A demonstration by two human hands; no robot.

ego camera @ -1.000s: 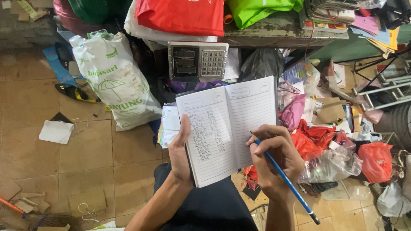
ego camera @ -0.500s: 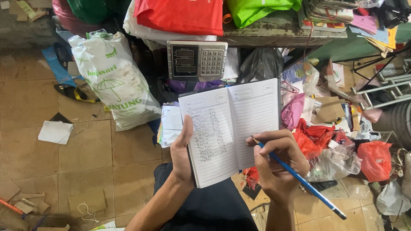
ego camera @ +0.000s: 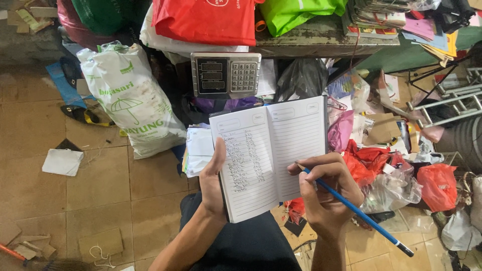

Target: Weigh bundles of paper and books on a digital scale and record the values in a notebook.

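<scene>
— Start at the fingers. What have they got?

— The right hand [ego camera: 326, 198] is curled shut around a blue pencil [ego camera: 359, 213]. Its fingers [ego camera: 314, 168] pinch the shaft near the writing end, and the tip touches the lower part of the right page. The rest of the pencil runs off toward five o'clock, past the wrist.

— And the other one?

— The left hand [ego camera: 215, 188] is closed on an open notebook [ego camera: 268, 150]. The thumb [ego camera: 219, 153] lies flat on the left page along its outer edge, while the other fingers are hidden behind the cover. I cannot tell how they sit.

— Where is the notebook itself?

— Dead centre, held up above the person's lap, spine tilted slightly toward one o'clock. The left page carries rows of handwriting; the right page is ruled and mostly blank.

— What lies around it?

— Straight up at twelve o'clock, a grey weighing scale display [ego camera: 226, 75] with a keypad hangs at the front of a worn table [ego camera: 321, 42]. On the table sit a red bag [ego camera: 206, 20] and a green bag [ego camera: 296, 12]. At ten o'clock a full white sack [ego camera: 130, 100] with green print stands on the tiled floor [ego camera: 100, 185]. Just beside the notebook at nine o'clock is a stack of papers [ego camera: 198, 150], and farther out a white scrap [ego camera: 63, 161] lies on the tiles.

— The right side?

— At three to four o'clock, a heap of plastic bags — a red one [ego camera: 437, 185], a pink one [ego camera: 341, 131], clear ones — with bits of cardboard [ego camera: 384, 128].
</scene>
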